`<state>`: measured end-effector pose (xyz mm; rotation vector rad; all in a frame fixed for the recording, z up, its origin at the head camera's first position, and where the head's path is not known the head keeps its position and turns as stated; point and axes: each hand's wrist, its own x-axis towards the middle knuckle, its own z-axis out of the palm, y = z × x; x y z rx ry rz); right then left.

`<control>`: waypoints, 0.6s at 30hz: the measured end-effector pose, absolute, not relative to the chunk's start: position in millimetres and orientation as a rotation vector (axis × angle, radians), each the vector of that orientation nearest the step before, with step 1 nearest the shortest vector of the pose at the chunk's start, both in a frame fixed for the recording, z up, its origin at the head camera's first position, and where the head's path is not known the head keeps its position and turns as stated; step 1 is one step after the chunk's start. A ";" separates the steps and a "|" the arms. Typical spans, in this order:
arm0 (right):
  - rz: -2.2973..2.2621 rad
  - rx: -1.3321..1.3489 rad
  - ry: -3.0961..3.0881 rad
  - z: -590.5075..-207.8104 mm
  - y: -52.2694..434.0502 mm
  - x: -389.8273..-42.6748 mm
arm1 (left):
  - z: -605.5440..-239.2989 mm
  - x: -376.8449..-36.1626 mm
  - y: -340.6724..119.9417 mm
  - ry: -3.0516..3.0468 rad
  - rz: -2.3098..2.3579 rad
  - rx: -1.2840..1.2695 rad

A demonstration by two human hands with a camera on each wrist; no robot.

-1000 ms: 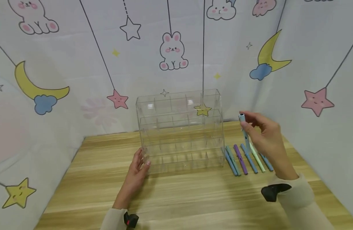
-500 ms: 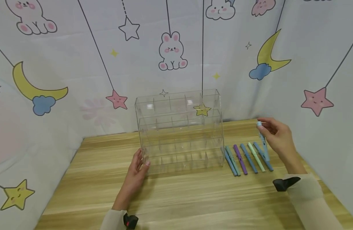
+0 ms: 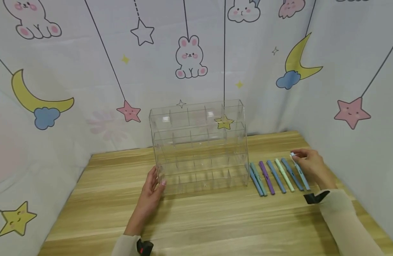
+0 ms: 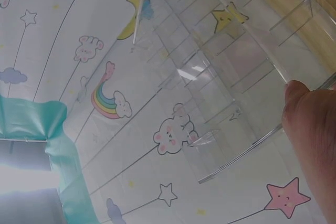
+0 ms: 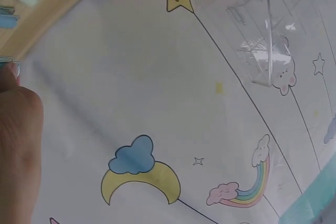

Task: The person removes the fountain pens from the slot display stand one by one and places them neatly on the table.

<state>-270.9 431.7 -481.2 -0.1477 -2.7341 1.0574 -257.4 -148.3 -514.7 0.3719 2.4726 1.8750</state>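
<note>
Light-blue pen [image 3: 300, 174] under right hand [image 3: 312, 167], apparently pinched.

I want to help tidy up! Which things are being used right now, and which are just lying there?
Being used:
- light blue pen, held by the right hand
- clear organizer, touched by the left hand

Just lying there:
- row of pens on the wooden table

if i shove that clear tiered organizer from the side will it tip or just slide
The clear organizer looks like thin, empty plastic, so it is probably light and would slide easily on the smooth wooden table. It stands tall with stepped tiers, so a high push might tip it; a low push seems safer. The left hand at its lower corner likely steadies it.
</note>
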 end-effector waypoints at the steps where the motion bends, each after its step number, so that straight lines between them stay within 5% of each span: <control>1: 1.073 -0.157 -2.747 -484.9 433.7 -271.9 | -514.8 -257.3 -148.5 2.472 1.874 0.374; 18: 0.902 -0.110 -2.747 -510.0 434.6 -285.1 | -515.5 -257.6 -149.3 2.452 1.889 0.388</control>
